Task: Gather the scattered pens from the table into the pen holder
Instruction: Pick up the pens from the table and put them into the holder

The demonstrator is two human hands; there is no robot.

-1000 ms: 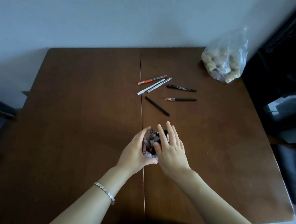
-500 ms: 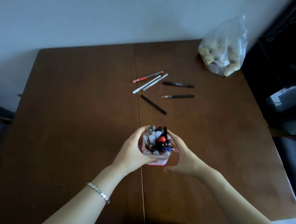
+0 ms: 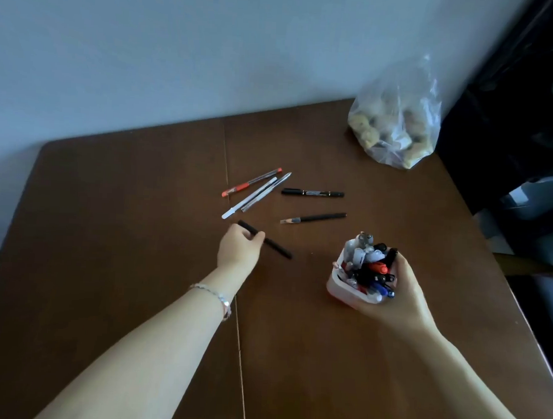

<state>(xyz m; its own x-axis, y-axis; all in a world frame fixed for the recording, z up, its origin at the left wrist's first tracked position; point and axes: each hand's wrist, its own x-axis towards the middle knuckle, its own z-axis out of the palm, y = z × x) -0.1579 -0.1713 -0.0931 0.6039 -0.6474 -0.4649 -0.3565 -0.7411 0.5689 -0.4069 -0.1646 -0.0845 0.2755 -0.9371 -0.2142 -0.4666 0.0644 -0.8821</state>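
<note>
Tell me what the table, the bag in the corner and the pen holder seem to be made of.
Table: dark brown wood or wood veneer, smooth with a low sheen; a seam runs down its middle.
Bag: thin clear plastic, glossy and crinkled; lumpy contents show through.
Pen holder: probably plastic, pale and smooth with rounded edges; hard to confirm, as the right hand covers part of it.

A plain room in a home, most likely: a brown wooden table pushed against a bare pale wall, a clear plastic bag of food at its far right corner, dark furniture beside it.
</note>
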